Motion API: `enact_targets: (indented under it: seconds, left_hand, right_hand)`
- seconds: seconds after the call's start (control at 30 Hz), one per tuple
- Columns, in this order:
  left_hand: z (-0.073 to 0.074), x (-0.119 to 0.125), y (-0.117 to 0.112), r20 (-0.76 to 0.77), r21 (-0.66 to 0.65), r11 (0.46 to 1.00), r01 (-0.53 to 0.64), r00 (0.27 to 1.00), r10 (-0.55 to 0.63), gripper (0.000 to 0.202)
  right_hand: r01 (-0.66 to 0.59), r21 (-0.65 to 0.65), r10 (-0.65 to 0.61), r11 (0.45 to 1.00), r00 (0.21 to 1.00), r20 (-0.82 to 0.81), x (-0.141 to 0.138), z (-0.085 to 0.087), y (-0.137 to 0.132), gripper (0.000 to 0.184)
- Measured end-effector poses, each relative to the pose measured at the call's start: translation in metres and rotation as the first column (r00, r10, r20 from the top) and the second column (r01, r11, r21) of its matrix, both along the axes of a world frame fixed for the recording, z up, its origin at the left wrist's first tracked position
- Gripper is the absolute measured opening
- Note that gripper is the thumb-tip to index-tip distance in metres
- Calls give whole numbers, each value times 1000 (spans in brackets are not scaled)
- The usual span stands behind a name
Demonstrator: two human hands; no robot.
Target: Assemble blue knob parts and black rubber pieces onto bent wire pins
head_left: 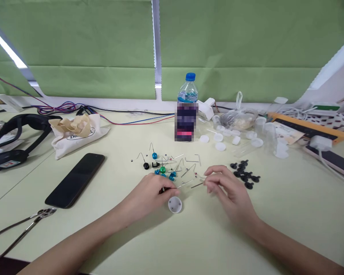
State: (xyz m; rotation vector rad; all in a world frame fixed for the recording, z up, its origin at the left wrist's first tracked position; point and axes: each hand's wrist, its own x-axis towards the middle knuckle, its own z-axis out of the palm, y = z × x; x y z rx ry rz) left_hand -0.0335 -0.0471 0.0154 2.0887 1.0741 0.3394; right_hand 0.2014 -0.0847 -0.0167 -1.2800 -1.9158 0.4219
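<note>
My left hand rests on the pale green table with its fingers curled round a thin metal wire pin. My right hand is pinched on the other end of a thin pin just to the right. A small white cap lies below my left hand. Several bent wire pins with blue, green and black beads are scattered just beyond both hands. A cluster of small black pieces sits right of my right hand.
A black phone lies at the left, metal pliers near the front left edge. A water bottle stands behind the beads. White caps and clear vials, a cloth bag, a black headset and cables line the back.
</note>
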Motion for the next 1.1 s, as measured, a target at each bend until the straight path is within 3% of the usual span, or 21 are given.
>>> enact_targets:
  seconds: [0.1,0.17,0.23,0.3,0.37,0.47,0.57,0.63,0.73,0.93,1.0,1.1]
  left_hand:
    - [-5,3,-3,-31,90,995,52,998,-50,30]
    - [-7,6,-5,-33,125,989,76,997,-73,28]
    - [-7,6,-5,-5,140,988,64,998,-64,26]
    - [-9,5,-2,59,131,991,6,998,-14,21]
    - [-13,3,4,162,26,998,-56,985,51,15]
    - [-23,2,11,357,-211,976,-58,924,133,15]
    - [-29,7,12,452,-226,971,-75,875,172,17]
    - [-29,13,9,437,-144,983,-115,884,167,17]
    - [-27,22,7,360,65,987,-149,926,116,15]
    - [-37,30,13,171,342,931,-125,983,69,20]
    - [-39,29,15,119,450,889,-89,992,39,20]
    - [-38,28,15,-36,651,759,-15,998,51,21]
  right_hand:
    - [-176,193,136,965,970,203,-3,-2,-6,20]
    - [-248,212,183,945,941,286,-4,-4,-7,20]
    - [-244,191,195,951,951,241,-4,-5,-6,19]
    - [-170,99,158,980,981,115,-2,-4,-1,18]
    - [-77,-68,79,995,997,18,2,-1,6,20]
    - [27,-315,-25,949,1000,11,6,3,14,29]
    - [122,-396,-97,910,992,82,8,5,15,30]
    - [158,-396,-130,904,987,97,8,5,13,29]
    - [118,-395,-111,911,993,39,6,2,8,28]
    - [-3,-427,-20,904,999,-50,0,-7,2,30]
    - [-20,-437,-13,899,997,-72,-1,-9,1,29]
    - [-21,-432,-19,901,996,-88,-3,-10,-1,30]
